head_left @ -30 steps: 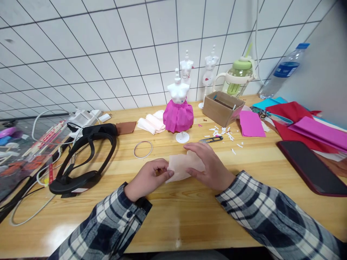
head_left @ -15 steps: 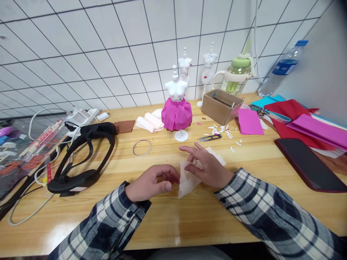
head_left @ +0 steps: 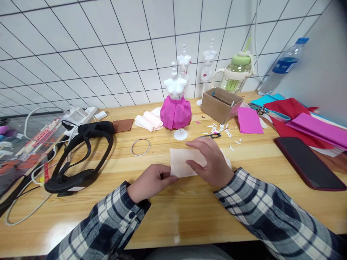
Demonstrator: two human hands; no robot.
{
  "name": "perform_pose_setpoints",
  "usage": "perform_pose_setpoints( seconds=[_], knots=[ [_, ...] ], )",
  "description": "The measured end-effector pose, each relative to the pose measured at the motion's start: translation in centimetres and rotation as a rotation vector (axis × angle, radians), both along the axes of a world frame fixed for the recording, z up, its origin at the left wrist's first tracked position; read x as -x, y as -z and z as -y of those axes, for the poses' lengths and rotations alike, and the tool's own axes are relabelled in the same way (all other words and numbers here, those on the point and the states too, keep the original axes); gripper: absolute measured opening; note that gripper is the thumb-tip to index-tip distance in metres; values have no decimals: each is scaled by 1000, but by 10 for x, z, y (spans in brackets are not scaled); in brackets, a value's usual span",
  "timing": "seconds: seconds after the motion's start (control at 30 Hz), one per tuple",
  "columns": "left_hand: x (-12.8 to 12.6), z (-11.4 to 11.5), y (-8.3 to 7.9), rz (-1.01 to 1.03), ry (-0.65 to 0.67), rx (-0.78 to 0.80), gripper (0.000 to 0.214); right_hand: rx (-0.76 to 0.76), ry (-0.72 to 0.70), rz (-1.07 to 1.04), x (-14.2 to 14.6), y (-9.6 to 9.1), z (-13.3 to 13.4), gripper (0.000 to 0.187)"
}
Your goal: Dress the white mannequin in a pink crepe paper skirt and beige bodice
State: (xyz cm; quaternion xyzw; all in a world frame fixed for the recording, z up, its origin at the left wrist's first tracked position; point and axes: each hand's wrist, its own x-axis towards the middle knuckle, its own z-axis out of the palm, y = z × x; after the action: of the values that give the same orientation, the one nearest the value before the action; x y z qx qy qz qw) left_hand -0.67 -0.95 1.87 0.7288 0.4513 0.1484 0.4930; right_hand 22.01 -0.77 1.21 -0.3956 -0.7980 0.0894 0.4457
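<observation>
A pale pink sheet of thin paper or fabric [head_left: 182, 162] lies roughly level in front of me. My left hand [head_left: 152, 181] pinches its lower left corner between thumb and fingers. Over the sheet's right part is my right hand [head_left: 210, 161], its thumb and index finger spread apart; whether it presses on the sheet I cannot tell. Behind the hands stands a small white mannequin [head_left: 175, 87] wearing a magenta skirt [head_left: 175, 113]. Thread snips [head_left: 214, 135] lie just beyond my right hand, partly covered by it. A thin ring [head_left: 140, 147] rests on the table further left.
White scraps [head_left: 221, 128] lie near a cardboard box [head_left: 221, 107]. Magenta paper [head_left: 249, 121] and a phone [head_left: 309, 164] are on the right. A black headset [head_left: 77, 159] sits at left, by cables. Folded pale pink pieces [head_left: 149, 121] lie beside the mannequin.
The pale sheet has gone from folded and tilted to spread out flatter. My left hand has closed on its corner, and my right hand's fingers have shifted slightly over it.
</observation>
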Motion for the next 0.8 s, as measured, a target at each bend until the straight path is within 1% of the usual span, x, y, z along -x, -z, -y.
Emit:
perform_pose_setpoints(
  seconds=[0.07,0.1,0.17,0.23,0.33,0.4,0.43,0.53,0.67,0.8],
  knots=[
    [-1,-2,0,29,-48,73,38,-33,-18,8,4,-4,6,12],
    [-2,-3,0,46,-77,86,39,-31,-47,34,6,-5,9,5],
    [-5,-3,1,85,-126,66,39,-8,-93,90,12,-5,15,10],
    [-8,-2,1,136,-124,56,36,18,-107,121,16,-2,18,12],
    [-11,2,-1,206,-34,54,31,46,-100,144,19,2,18,12],
    [-13,5,-2,206,29,43,31,55,-85,162,18,3,17,11],
    [-13,6,-3,193,39,36,32,60,-75,173,18,3,17,11],
    [-14,8,-3,191,8,15,33,47,-29,210,17,2,18,14],
    [-15,8,-2,246,-33,-11,33,-19,33,256,18,0,22,17],
    [-16,10,-3,244,-24,-7,33,-24,61,271,19,-2,25,18]
  ],
)
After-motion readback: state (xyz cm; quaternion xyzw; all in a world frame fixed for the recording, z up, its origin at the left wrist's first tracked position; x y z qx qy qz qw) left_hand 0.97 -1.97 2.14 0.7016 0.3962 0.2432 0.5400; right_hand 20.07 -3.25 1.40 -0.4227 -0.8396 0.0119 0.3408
